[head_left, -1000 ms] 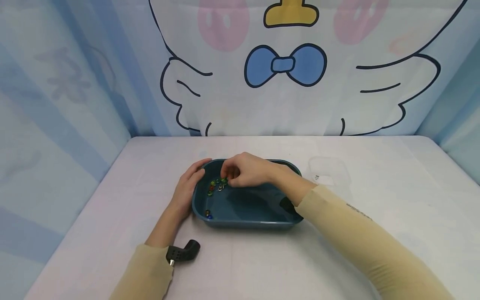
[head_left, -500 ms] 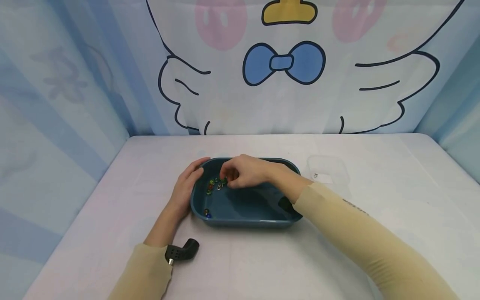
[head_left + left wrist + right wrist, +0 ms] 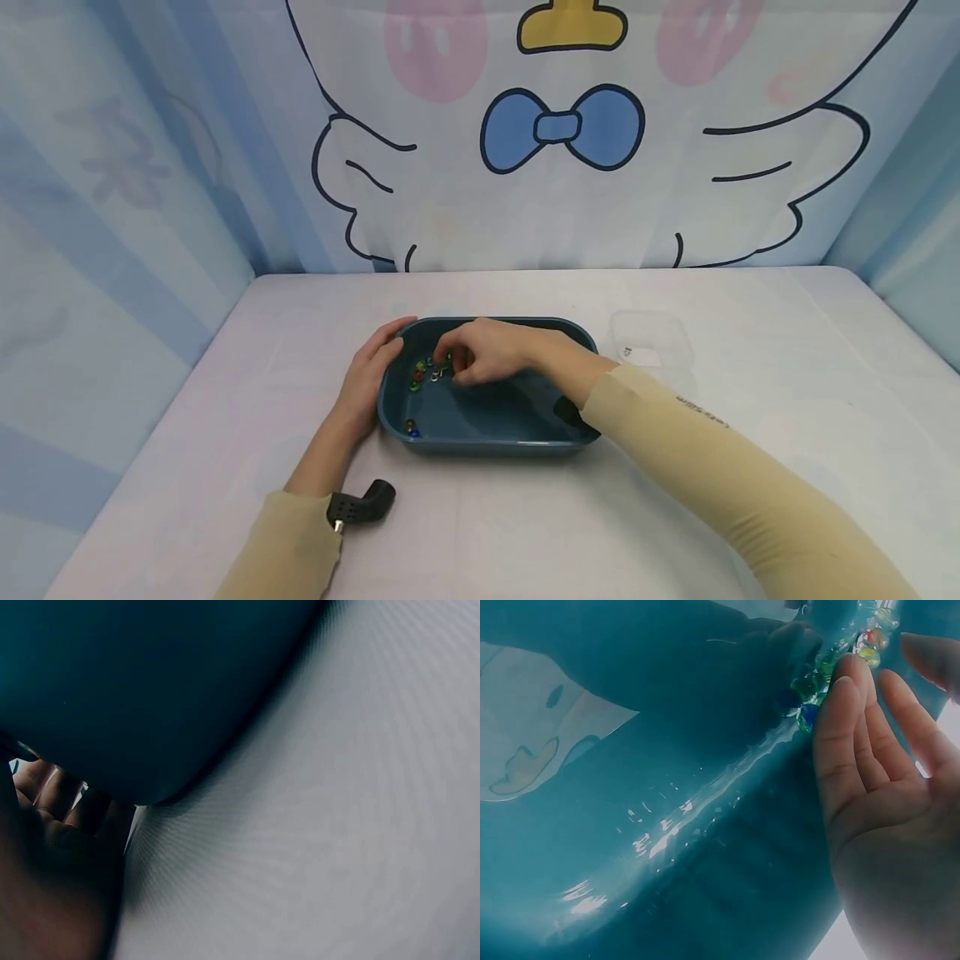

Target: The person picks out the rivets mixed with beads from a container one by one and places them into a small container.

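Note:
A dark blue-green tray (image 3: 480, 427) lies on the table. My left hand (image 3: 366, 379) grips its left end, thumb over the rim; in the left wrist view the fingers (image 3: 60, 795) lie along the outer wall. Several coloured glass marbles (image 3: 417, 377) are gathered at the tray's far left, and a small pair of marbles (image 3: 412, 428) sits in the near left corner. My right hand (image 3: 491, 350) reaches inside, fingertips down at the gathered marbles. In the right wrist view its fingers are loosely bent beside the marbles (image 3: 808, 716), the thumb (image 3: 934, 660) apart from them.
A clear plastic box (image 3: 667, 333) with a white label stands right of the tray, behind the right forearm. A black device (image 3: 363, 504) is strapped to the left wrist. Printed curtains (image 3: 562, 208) hang at the table's back and sides.
The right hand has shifted slightly toward the near side within the tray, and its thumb and forefinger look a little farther apart. The left hand keeps its place on the tray.

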The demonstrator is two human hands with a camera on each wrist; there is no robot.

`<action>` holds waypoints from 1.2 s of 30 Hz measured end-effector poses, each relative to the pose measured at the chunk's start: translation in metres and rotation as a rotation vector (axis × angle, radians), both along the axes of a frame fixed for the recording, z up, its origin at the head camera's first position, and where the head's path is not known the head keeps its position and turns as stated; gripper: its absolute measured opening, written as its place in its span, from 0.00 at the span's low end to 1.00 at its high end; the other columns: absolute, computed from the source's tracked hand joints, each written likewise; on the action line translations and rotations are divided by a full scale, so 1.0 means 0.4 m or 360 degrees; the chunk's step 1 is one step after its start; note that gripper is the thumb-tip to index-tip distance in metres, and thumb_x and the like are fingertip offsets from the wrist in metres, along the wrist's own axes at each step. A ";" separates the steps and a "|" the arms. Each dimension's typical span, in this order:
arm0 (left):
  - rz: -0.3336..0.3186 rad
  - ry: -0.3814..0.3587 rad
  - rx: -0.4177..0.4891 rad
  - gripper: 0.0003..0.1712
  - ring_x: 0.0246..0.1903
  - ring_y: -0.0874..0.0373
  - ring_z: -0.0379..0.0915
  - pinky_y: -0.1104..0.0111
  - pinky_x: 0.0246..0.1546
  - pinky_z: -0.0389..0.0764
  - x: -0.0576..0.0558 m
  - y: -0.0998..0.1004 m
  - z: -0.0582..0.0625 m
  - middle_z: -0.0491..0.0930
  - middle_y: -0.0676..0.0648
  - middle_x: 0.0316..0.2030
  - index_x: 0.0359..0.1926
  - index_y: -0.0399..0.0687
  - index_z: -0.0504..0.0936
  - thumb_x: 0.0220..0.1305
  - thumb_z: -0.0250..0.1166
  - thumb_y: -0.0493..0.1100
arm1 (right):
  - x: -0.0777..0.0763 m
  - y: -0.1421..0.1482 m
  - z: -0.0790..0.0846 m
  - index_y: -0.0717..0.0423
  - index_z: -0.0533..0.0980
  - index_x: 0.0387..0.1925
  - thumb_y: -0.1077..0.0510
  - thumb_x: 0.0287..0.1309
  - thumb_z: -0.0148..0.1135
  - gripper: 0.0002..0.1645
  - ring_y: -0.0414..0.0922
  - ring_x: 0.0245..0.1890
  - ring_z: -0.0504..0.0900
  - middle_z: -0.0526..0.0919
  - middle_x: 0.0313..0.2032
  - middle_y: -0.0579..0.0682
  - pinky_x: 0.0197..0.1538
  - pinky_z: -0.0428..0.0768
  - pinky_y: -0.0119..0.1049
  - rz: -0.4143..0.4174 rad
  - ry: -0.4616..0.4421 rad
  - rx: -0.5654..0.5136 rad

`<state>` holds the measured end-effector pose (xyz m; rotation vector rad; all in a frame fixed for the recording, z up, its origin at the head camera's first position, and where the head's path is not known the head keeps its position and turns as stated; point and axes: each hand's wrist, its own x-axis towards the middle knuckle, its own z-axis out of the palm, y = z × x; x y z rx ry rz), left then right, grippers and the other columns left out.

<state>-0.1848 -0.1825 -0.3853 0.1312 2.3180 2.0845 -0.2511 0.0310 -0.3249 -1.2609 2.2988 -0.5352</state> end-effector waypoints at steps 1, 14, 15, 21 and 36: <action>0.0000 0.0001 0.0002 0.25 0.70 0.53 0.58 0.54 0.71 0.56 0.000 0.000 -0.001 0.66 0.47 0.71 0.73 0.50 0.67 0.81 0.42 0.47 | 0.000 0.001 -0.001 0.57 0.76 0.60 0.60 0.66 0.63 0.22 0.40 0.37 0.80 0.82 0.39 0.45 0.44 0.78 0.33 -0.0003 0.0003 0.0002; 0.0022 -0.0002 0.0012 0.25 0.69 0.52 0.59 0.55 0.70 0.57 -0.002 0.005 -0.003 0.66 0.46 0.70 0.73 0.48 0.67 0.81 0.42 0.45 | 0.003 -0.006 -0.008 0.55 0.75 0.63 0.58 0.67 0.63 0.24 0.40 0.34 0.79 0.81 0.36 0.44 0.40 0.77 0.32 -0.0008 0.0021 0.0062; 0.0022 -0.0005 0.0009 0.25 0.70 0.52 0.59 0.54 0.71 0.57 -0.002 0.005 -0.003 0.66 0.46 0.70 0.73 0.48 0.67 0.81 0.42 0.45 | 0.003 -0.007 -0.009 0.54 0.75 0.62 0.58 0.67 0.63 0.23 0.40 0.33 0.78 0.81 0.36 0.44 0.40 0.77 0.32 -0.0007 0.0019 0.0065; 0.0024 -0.0012 -0.0008 0.25 0.70 0.52 0.58 0.54 0.71 0.56 -0.001 0.005 -0.001 0.65 0.46 0.71 0.73 0.49 0.67 0.81 0.42 0.46 | 0.003 -0.005 -0.012 0.53 0.75 0.62 0.58 0.67 0.63 0.23 0.40 0.33 0.78 0.81 0.35 0.44 0.39 0.76 0.32 -0.0007 0.0006 0.0056; 0.0028 -0.0013 -0.0016 0.25 0.69 0.51 0.59 0.53 0.71 0.57 -0.002 0.004 -0.003 0.65 0.46 0.71 0.73 0.49 0.67 0.81 0.41 0.46 | -0.001 -0.006 -0.012 0.54 0.80 0.56 0.59 0.66 0.64 0.18 0.40 0.32 0.78 0.81 0.34 0.44 0.38 0.76 0.31 0.0007 0.0008 0.0117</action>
